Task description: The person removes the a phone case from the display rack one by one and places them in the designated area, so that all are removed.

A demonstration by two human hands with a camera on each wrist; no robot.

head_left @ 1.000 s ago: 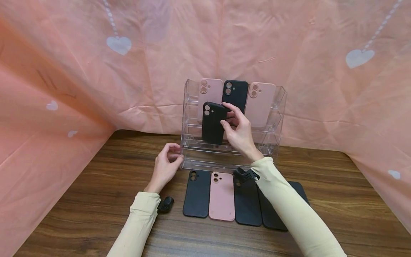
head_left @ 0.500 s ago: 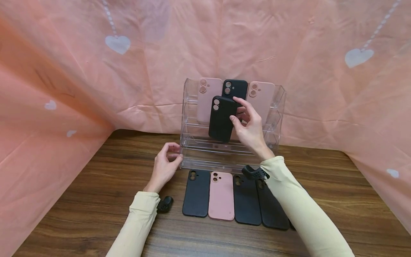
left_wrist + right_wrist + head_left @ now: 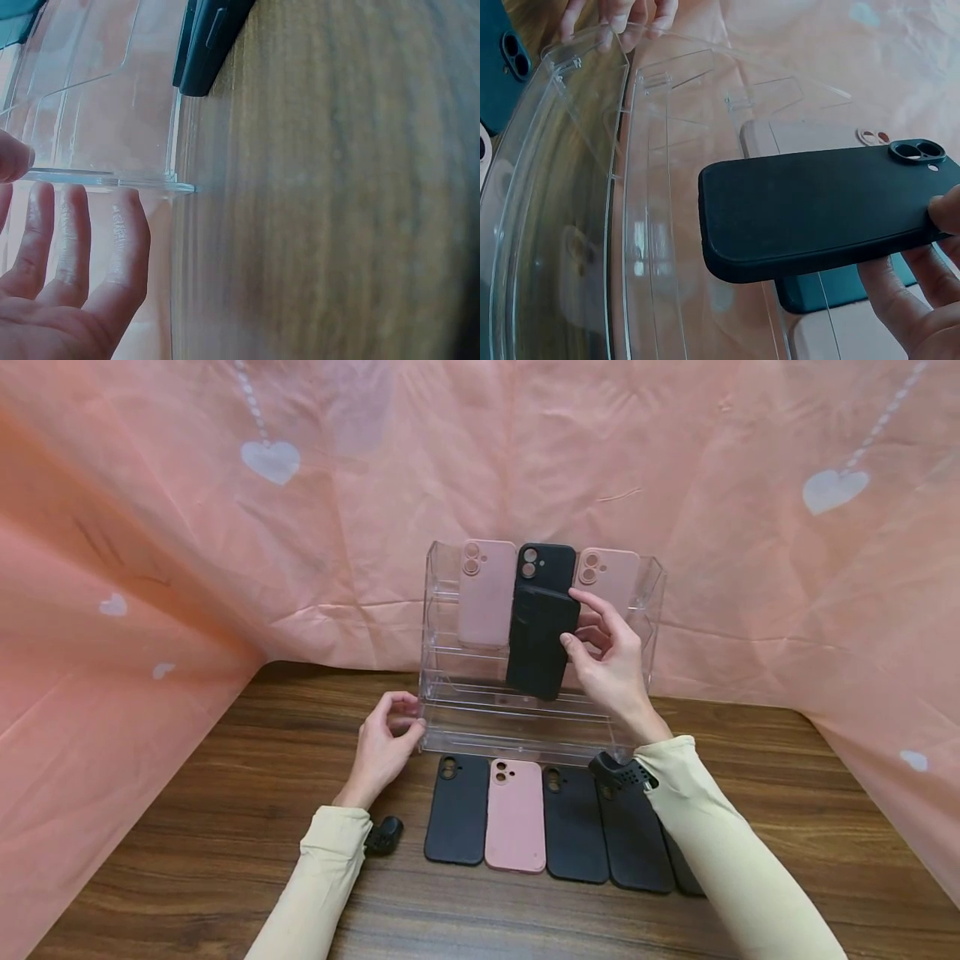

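Observation:
A clear tiered display stand (image 3: 517,752) stands against the backdrop. On its top tier lean two pink phone cases, one left (image 3: 487,602) and one right (image 3: 609,575), with a black case (image 3: 547,564) between them. My right hand (image 3: 611,652) pinches another black phone case (image 3: 810,210) by its side edge, thumb on the face and fingers behind. It overlaps the black case behind it in the head view. My left hand (image 3: 384,747) grips the stand's left side panel (image 3: 105,178), thumb on one side and fingertips on the other.
In front of the stand a row of phone cases lies on the wooden table (image 3: 225,827): a black one (image 3: 457,814), a pink one (image 3: 516,818) and several more black ones (image 3: 576,831), partly under my right forearm. Pink cloth (image 3: 390,468) hangs behind and beside.
My right hand has carried the black phone case rightward, from before the left pink case to before the middle black one. My left hand keeps its hold on the stand.

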